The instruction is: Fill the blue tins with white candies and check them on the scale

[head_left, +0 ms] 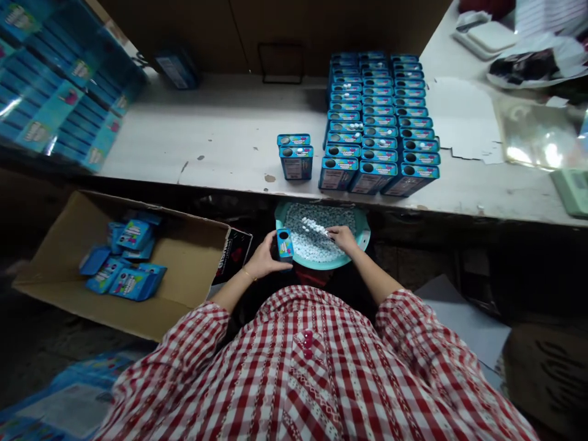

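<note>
Scooping, it seems, at centre frame;
left hand (263,257) clasps a blue container (285,246); right hand (342,237) pinches an apparent scoop (318,228) over pellets (316,251); next move likely calls for steadiness.

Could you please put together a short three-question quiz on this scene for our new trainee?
1. Short answer: Which hand holds the small blue container?
2. True or false: The turquoise basin of small white pieces stands on the white tabletop.
3. Multiple choice: What is the right hand directly over?
A) The open cardboard carton
B) The turquoise basin
C) The rows of standing containers

Key
1. The left hand.
2. False; the basin is on the person's side of the tabletop's front edge.
3. B
</note>
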`<state>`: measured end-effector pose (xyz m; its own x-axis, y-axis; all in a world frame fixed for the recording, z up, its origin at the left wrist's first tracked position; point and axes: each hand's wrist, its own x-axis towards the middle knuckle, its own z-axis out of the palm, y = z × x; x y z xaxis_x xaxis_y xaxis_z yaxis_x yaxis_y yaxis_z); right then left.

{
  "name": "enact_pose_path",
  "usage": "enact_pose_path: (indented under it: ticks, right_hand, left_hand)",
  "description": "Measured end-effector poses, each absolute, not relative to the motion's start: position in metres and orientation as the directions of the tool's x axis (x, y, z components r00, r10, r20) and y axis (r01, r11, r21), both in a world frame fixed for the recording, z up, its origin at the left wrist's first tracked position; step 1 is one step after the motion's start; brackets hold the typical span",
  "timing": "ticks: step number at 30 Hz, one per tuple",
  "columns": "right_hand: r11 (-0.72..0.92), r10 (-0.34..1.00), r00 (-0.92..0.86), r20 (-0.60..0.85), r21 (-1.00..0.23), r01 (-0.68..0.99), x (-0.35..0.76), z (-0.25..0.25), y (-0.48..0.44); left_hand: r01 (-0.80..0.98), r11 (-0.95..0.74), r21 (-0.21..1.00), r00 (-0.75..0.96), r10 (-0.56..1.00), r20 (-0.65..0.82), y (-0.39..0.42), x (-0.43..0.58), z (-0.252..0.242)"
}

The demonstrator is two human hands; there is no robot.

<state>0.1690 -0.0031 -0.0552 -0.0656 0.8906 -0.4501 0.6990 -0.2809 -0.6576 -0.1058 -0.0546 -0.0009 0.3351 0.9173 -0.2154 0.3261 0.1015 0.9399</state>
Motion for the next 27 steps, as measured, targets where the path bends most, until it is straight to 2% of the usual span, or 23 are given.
enact_pose_path:
  ticks: [3,7,9,12,15,17,22,27]
  right_hand:
    - [-0.237,0.921,-0.063,-0.383,-0.684,0.690,0.193,-0.023,-0.001]
    - [-0.077,0.940,-0.166,-0.299,-0.658,0.749,0.207,0.029,0.005]
    - [0.005,0.927,-0.212,-0.311,-0.553,0.833,0.203,0.055,0.007]
    - [0.106,0.905,-0.218,-0.366,-0.303,0.947,0.188,0.086,0.006]
    - [0.189,0.891,-0.226,-0.393,-0.133,0.973,0.167,0.106,0.006]
    - [0.216,0.892,-0.242,-0.381,-0.110,0.970,0.154,0.112,0.007]
    - [0.283,0.876,-0.318,-0.362,-0.149,0.948,0.130,0.120,0.011]
    - [0.298,0.878,-0.303,-0.370,-0.072,0.952,0.148,0.130,0.005]
  left_hand:
    - [0.478,-0.039,0.878,0.221,0.972,-0.077,-0.037,-0.079,-0.015]
    - [0.623,-0.150,0.768,0.193,0.981,0.035,-0.021,-0.050,-0.023]
    - [0.653,-0.190,0.733,0.198,0.977,0.076,-0.019,-0.038,-0.025]
    - [0.682,-0.230,0.695,0.201,0.972,0.124,-0.022,-0.026,-0.028]
    - [0.712,-0.232,0.663,0.180,0.973,0.147,-0.027,-0.021,-0.033]
    - [0.728,-0.210,0.653,0.153,0.978,0.145,-0.029,-0.021,-0.037]
    - [0.732,-0.188,0.655,0.125,0.982,0.142,-0.029,-0.024,-0.042]
    - [0.680,-0.181,0.710,0.118,0.983,0.137,-0.023,-0.029,-0.046]
